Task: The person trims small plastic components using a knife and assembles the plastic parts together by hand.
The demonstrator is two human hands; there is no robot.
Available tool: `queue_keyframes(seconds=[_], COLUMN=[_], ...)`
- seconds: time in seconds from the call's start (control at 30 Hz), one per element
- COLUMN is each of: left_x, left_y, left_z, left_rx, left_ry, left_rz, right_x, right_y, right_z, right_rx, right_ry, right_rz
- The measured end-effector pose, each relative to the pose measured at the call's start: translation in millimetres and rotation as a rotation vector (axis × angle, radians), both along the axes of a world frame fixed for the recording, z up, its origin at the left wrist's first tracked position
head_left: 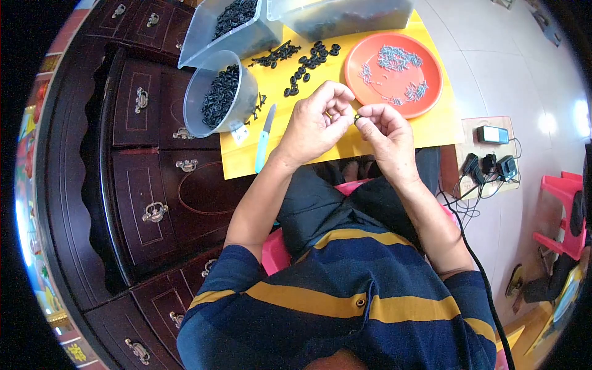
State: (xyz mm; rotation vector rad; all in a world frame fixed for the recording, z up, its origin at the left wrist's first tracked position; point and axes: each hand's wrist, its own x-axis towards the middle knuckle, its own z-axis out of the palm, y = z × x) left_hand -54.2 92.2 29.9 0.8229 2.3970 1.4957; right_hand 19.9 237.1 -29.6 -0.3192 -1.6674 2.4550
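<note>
Over the near edge of the yellow board, my two hands meet fingertip to fingertip. Thumb and forefinger of my right hand (393, 140) pinch a small black ring-shaped part (357, 118). My left hand (317, 123) is closed in a pinch right beside it; what its fingertips hold is too small to make out. Past my hands lies a loose group of black oval ring parts (306, 66), with black screw-like pieces (277, 55) to its left. An orange-red round tray (383, 85) holds several piles of small silvery metal pins (398, 58).
A clear round tub (245, 92) of black parts stands at the board's left, behind a knife with a light-blue handle (262, 151). Two clear bins (262, 40) (345, 18) line the far edge. Dark drawers (139, 185) flank my left; cabled black devices (490, 166) sit at right.
</note>
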Motion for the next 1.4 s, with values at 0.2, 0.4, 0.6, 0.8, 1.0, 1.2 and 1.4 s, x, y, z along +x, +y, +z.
queue_keyframes(seconds=[0.2,0.4,0.6,0.8,1.0,1.2,1.4], left_x=[-1.9,1.8,3.1,0.9,-27.7,-86.4,-99.4], left_y=[-5.2,-0.5,-0.4,-5.8,-28.6,-51.2,-34.7], left_z=[1.6,8.8,8.7,5.4,-1.0,-32.3,-38.0], left_rx=[-0.024,-0.044,-0.081,-0.11,-0.128,-0.522,-0.672], left_ry=[-0.035,0.02,0.011,-0.037,-0.097,0.404,0.519], left_rz=[0.016,-0.002,-0.018,-0.049,-0.027,0.234,0.253], right_x=[-0.3,-0.2,0.6,0.9,0.1,0.6,0.7], right_y=[0.0,-0.6,-2.0,-2.4,1.3,-2.2,-0.7], right_z=[1.6,1.6,0.5,-0.5,1.7,0.7,-2.1], right_rx=[0.007,-0.004,0.049,0.055,-0.044,-0.118,-0.103], right_ry=[0.002,-0.006,0.01,0.012,-0.029,0.012,0.015], right_rz=[-0.011,0.004,-0.001,0.02,0.019,0.035,0.029])
